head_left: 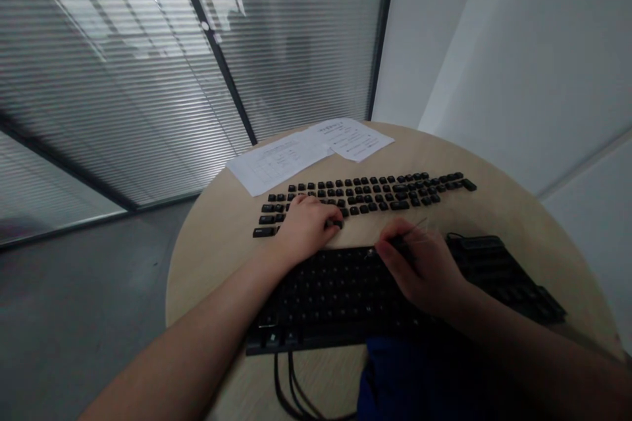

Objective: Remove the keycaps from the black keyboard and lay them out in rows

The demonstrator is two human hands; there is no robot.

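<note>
A black keyboard (340, 289) with many of its keycaps off lies in front of me. Beyond it, loose black keycaps (365, 198) are laid out in rows on the table. My left hand (310, 223) rests at the near edge of those rows, thumb and forefinger closed around a dark keycap (334, 223). Over the keyboard's far edge, my right hand (424, 266) is curled in a pinch. Thin wire ends of what looks like a keycap puller (419, 227) stick out above its fingers. The fingers hide the rest of that tool.
Printed sheets of paper (291, 156) lie at the far side of the round wooden table (212, 256). A dark object with a cord (508, 276) is right of my right hand. Black cables (291, 381) hang at the near edge. Glass with blinds stands behind.
</note>
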